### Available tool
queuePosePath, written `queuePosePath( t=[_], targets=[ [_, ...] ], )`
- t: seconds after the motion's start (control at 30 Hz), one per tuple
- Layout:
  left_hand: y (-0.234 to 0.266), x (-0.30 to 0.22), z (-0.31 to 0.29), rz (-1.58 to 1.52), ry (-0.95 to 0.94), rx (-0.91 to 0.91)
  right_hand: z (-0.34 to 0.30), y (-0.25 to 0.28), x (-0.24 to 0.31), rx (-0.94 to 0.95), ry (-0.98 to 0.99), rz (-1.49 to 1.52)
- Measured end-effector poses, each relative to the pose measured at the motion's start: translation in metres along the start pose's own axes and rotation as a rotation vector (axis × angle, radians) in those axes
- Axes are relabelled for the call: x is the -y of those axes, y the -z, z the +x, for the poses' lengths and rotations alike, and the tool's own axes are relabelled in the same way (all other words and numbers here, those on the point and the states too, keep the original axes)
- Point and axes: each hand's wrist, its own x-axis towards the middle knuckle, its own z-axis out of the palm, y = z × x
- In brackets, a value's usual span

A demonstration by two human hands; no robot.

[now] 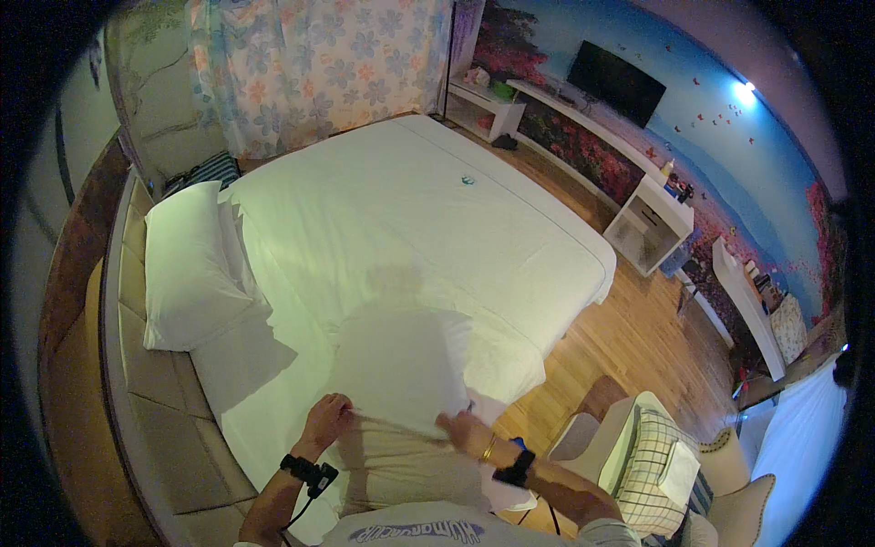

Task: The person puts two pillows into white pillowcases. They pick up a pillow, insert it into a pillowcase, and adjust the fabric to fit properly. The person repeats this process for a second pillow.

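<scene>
A white pillow [396,356] lies on the near part of the bed, right in front of me. My left hand [330,417] is closed on the left corner of its near edge. With my right hand [465,434] I grip the right end of the same edge. Between the two hands the cloth is drawn into a taut, creased line. Below that line, wrinkled pale cloth [410,479] reaches toward my body; whether it belongs to the pillow I cannot tell. Both wrists wear black straps, and a gold bracelet is on the right one.
Another white pillow [187,273] leans by the padded headboard [150,392] at left. White bedding [383,201] covers the bed, with a small bluish item [468,180] on it. Armchairs with a checked cushion [652,474] stand at near right. White shelves [652,223] line the mural wall.
</scene>
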Motion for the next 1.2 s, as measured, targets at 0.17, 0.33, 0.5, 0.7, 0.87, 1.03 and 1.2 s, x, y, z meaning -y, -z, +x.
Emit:
queuePosePath(
  t=[0.17, 0.33, 0.5, 0.7, 0.87, 1.03, 1.2],
  targets=[
    [0.015, -0.019, -0.036, -0.175, -0.051, 0.329, -0.005, 0.003, -0.023, 0.054, -0.257, 0.037],
    [-0.004, -0.017, -0.039, -0.125, -0.119, 0.48, -0.024, -0.015, -0.015, 0.115, -0.307, 0.233],
    [-0.019, 0.025, -0.032, 0.234, -0.271, 0.319, -0.022, -0.029, 0.011, 0.209, -0.329, 0.276],
    [-0.033, 0.036, -0.022, 0.388, -0.158, 0.067, 0.0, -0.029, -0.013, 0.208, -0.151, 0.012],
    [-0.063, 0.057, 0.002, 0.378, -0.039, -0.045, -0.008, -0.048, -0.012, 0.04, -0.308, 0.078],
    [-0.096, 0.094, 0.016, 0.439, 0.114, -0.137, -0.01, -0.056, -0.019, 0.077, -0.433, 0.095],
    [-0.092, 0.096, 0.012, 0.446, 0.099, -0.017, -0.01, -0.053, -0.027, 0.056, -0.44, 0.147]
  ],
)
